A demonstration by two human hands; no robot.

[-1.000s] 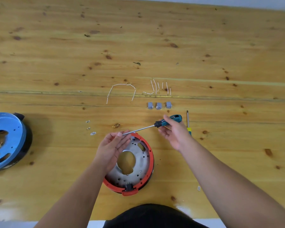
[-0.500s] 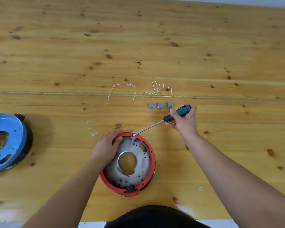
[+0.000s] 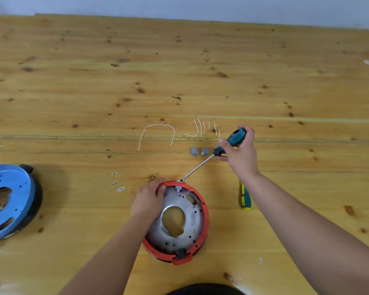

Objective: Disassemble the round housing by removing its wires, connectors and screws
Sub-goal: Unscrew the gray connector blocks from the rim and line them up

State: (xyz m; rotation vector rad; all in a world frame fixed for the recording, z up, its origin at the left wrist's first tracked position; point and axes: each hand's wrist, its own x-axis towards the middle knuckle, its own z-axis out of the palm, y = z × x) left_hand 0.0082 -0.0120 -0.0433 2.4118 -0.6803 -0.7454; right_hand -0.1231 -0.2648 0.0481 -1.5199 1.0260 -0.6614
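Wooden table (image 3: 73,81), knotty pine, pale wall behind. Round housing (image 3: 177,222), red rim with grey metal plate, lies near front edge at centre. Left hand (image 3: 148,199) rests on its far-left rim, fingers curled over edge. Right hand (image 3: 240,150) grips teal screwdriver (image 3: 213,155); tip at far rim. Beyond: grey connectors (image 3: 198,151), white wires (image 3: 158,133). Second screwdriver (image 3: 245,199) just right of housing. Blue housing (image 3: 6,201) far left.

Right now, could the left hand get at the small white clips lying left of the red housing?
Probably yes: the white clips lie on bare table with nothing between them and the left hand, but it must first release the red housing.
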